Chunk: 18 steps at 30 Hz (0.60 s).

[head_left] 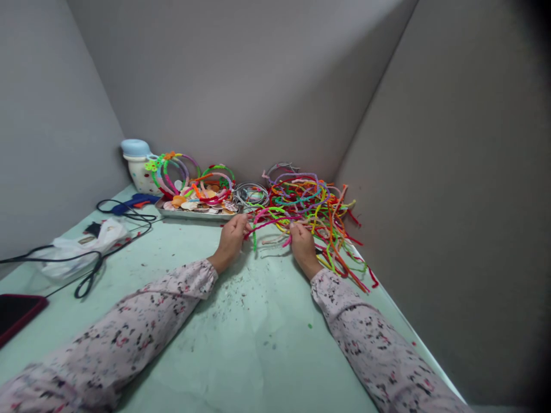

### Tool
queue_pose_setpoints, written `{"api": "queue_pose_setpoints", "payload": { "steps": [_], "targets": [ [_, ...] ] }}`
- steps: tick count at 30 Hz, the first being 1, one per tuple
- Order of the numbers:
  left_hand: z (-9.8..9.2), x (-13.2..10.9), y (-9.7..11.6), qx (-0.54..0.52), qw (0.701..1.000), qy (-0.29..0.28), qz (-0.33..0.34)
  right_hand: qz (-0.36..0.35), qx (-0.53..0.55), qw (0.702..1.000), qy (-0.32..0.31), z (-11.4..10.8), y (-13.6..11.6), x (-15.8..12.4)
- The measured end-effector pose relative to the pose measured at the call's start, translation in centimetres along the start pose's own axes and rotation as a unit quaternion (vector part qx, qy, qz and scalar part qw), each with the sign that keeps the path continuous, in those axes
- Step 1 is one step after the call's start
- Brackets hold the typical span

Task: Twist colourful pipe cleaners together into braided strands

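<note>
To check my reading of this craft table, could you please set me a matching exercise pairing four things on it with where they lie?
Things:
1 scissors
2 white jar with blue lid
3 pile of pipe cleaners
4 tray of headbands

Places:
A in the right corner
B far left, against the wall
C near left, beside the plastic bag
D at the back, between jar and pile

Pairs: 1-C, 2-B, 3-A, 4-D

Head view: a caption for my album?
Left hand and right hand hold a pink pipe cleaner by a tangled pile.
</note>
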State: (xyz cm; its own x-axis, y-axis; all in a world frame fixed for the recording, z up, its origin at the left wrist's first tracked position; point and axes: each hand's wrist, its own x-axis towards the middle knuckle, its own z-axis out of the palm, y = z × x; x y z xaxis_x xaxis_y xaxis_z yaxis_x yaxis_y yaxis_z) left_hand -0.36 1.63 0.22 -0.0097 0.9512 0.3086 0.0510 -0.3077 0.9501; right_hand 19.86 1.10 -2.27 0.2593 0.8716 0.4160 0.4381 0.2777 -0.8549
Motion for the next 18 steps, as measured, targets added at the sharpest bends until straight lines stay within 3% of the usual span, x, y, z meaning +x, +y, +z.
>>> {"api": "queue_pose_setpoints", "payload": {
  "steps": [5, 8, 11, 15, 18],
  "targets": [
    [0.2, -0.5, -0.1, 0.179, 0.981, -0.054, 0.051, 0.006, -0.001, 1.0, -0.005, 0.0, -0.2, 0.0],
    [0.2, -0.7, 0.1, 0.201, 0.976, -0.052, 0.07, 0.007, 0.001, 1.0, -0.003, 0.0, -0.2, 0.1],
    [-0.1, -0.5, 0.2, 0.155, 0.987, -0.004, 0.051, 0.017, 0.004, 1.0, 0.004, 0.0, -0.1, 0.2],
    [-0.7, 0.5, -0.2, 0.012, 0.995, 0.102, 0.012, 0.023, 0.023, 0.999, 0.015, -0.1, 0.1, 0.2],
    [-1.0, 1.1, -0.7, -0.022, 0.995, 0.09, -0.027, 0.019, 0.063, 0.998, 0.027, 0.0, 0.1, 0.1]
  ]
}}
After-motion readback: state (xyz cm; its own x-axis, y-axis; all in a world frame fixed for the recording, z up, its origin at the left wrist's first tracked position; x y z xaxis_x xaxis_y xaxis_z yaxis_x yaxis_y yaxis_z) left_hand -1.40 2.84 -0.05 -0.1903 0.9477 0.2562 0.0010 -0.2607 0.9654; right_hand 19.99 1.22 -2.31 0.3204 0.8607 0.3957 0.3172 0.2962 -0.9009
